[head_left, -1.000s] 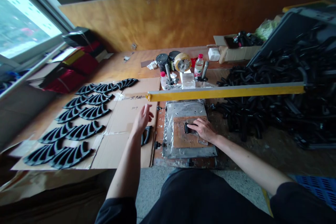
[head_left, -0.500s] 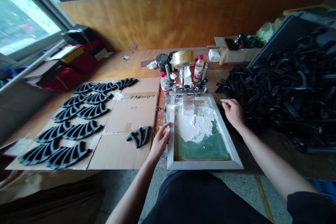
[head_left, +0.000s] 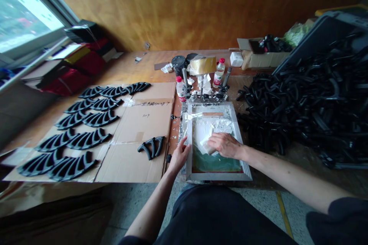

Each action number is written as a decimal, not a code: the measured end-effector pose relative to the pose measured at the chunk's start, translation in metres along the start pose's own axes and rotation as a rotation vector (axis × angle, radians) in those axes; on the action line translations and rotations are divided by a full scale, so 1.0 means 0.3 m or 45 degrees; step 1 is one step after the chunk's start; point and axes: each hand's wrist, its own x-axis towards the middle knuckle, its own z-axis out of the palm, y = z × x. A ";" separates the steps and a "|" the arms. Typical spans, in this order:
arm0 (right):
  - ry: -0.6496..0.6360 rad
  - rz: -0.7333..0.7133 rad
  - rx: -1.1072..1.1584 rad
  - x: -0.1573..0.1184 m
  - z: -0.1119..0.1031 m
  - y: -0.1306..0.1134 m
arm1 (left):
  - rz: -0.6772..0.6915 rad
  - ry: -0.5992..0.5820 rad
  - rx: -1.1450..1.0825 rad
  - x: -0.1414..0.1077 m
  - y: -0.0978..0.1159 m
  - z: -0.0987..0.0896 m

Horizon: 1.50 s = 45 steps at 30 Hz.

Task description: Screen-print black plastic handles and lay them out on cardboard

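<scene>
A silver-edged printing screen (head_left: 219, 176) lies in front of me, its green mesh partly covered with thick white ink (head_left: 202, 128). My right hand (head_left: 225, 145) is closed over the middle of the mesh. It grips a scraper (head_left: 211, 149) smeared with white ink; the fingers hide part of it. At the screen's left edge is my left hand (head_left: 178, 155), fingers curled against the frame; what lies under them is hidden. Behind the screen stands a metal clamp (head_left: 205, 97) with upright posts. A single black curved, ribbed part (head_left: 151, 147) rests on the cardboard to the left.
Rows of black ribbed parts (head_left: 73, 166) cover the left of the cardboard sheet (head_left: 129, 164). To the right lies a large heap of black parts (head_left: 301, 103). Two red-capped bottles (head_left: 219, 72), a tape roll (head_left: 202, 65) and a black tub (head_left: 178, 65) stand behind the clamp.
My right hand has moved left from beside the screen onto the mesh and taken hold of the scraper, now nearer me. The screen's front has dropped lower. My left hand stays at its left edge.
</scene>
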 end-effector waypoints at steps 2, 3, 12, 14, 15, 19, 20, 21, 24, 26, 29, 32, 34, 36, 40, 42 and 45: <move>-0.044 -0.112 0.050 -0.022 -0.024 0.001 | -0.008 0.011 -0.007 -0.003 0.006 0.002; -0.054 -0.113 0.081 -0.021 -0.035 0.004 | -0.013 0.017 -0.010 -0.004 0.009 0.003; 0.108 0.019 0.032 -0.048 0.046 -0.047 | -0.053 0.029 -0.088 -0.009 0.027 0.004; 0.082 0.053 0.127 -0.045 0.035 -0.044 | -0.058 0.025 -0.108 -0.010 0.032 0.001; 0.096 0.112 0.169 -0.028 0.019 -0.035 | -0.056 0.014 -0.115 -0.012 0.038 -0.002; 0.320 0.445 0.195 0.094 -0.090 0.054 | 0.001 -0.066 -0.202 -0.039 0.092 -0.033; 0.375 0.505 0.183 0.114 -0.124 0.092 | 0.029 -0.069 -0.240 -0.051 0.115 -0.044; 0.432 0.563 0.175 0.119 -0.158 0.136 | 0.056 -0.061 -0.282 -0.062 0.141 -0.055; 0.714 0.821 0.162 0.042 -0.236 0.286 | 0.111 -0.013 -0.451 -0.078 0.242 -0.081; 0.900 1.052 0.131 -0.054 -0.242 0.365 | 0.162 0.016 -0.601 -0.062 0.322 -0.088; 0.839 1.177 0.126 -0.160 -0.152 0.379 | 0.382 0.126 -0.786 -0.007 0.451 -0.088; 0.595 1.005 0.157 -0.158 0.021 0.267 | 0.569 0.161 -0.878 0.038 0.537 -0.070; 0.423 0.865 0.110 -0.116 0.129 0.166 | 0.586 0.215 -0.938 0.033 0.531 -0.036; 0.264 0.815 0.039 -0.069 0.198 0.074 | 0.445 0.242 -0.962 -0.004 0.466 0.024; 0.218 0.934 0.009 -0.010 0.219 -0.090 | -0.277 -0.254 -0.830 -0.129 0.256 0.184; 0.289 0.764 0.059 0.005 0.200 -0.160 | -0.412 -0.322 -0.921 -0.173 0.182 0.231; 0.336 0.415 0.191 0.001 0.169 -0.162 | -0.414 -0.118 -0.978 -0.166 0.120 0.186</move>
